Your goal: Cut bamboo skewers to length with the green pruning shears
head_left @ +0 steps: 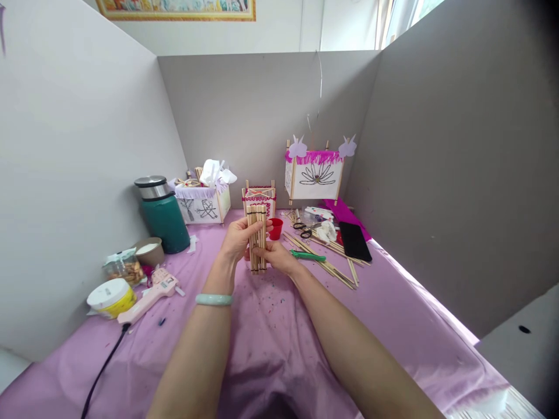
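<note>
Both hands grip an upright bundle of thin wooden sticks (257, 238) above the lilac tablecloth (271, 349). My left hand (236, 241) wraps its far side, and a pale green bangle (213, 299) sits on that wrist. My right hand (273, 257) pinches the bundle's lower part from the near right. Just behind the bundle stands a small red cup (275, 228). A green-handled tool (308, 255) and loose wooden sticks (325, 262) lie to the right of my right hand.
Paper lanterns with wooden frames (314, 174) stand at the back. Scissors (302, 230) and a black flat object (355, 241) lie back right. On the left are a green thermos (162, 216) and a pink glue gun (151, 297) with a black cable (105, 372). Grey partitions enclose the table.
</note>
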The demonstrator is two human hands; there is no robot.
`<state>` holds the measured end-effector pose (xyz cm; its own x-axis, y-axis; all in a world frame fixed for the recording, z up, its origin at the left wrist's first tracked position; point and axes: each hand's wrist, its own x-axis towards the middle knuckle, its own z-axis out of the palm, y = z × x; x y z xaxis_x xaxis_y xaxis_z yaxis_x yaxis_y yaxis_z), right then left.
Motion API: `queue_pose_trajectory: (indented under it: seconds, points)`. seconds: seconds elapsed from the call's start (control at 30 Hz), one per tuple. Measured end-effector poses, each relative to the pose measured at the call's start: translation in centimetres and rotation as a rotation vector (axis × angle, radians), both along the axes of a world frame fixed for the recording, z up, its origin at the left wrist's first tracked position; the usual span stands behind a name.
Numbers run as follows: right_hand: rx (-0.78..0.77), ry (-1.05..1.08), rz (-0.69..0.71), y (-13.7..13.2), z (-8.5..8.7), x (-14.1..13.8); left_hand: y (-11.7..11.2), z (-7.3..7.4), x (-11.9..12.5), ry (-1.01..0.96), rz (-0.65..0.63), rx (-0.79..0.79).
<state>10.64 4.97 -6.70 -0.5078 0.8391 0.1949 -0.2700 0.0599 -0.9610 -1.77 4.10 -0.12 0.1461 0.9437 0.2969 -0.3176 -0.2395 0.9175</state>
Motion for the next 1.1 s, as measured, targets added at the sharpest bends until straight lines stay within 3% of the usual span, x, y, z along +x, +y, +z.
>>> queue_pose_trajectory:
  seconds: [0.27,0.63,1.1]
  points:
    - [0.105,-0.192,-0.066,-0.3,-0.5,0.1,0.1,-0.2,0.1,-0.039,0.004,0.009]
    - [-0.059,0.018,0.001,-0.8,-1.1,-0.4,-0.1,-0.3,0.7,-0.103,-0.055,-0.044]
    - [-0.017,-0.005,-0.02,-0.7,-0.8,-0.4,0.4,-0.7,-0.5,0.007,-0.135,-0.061]
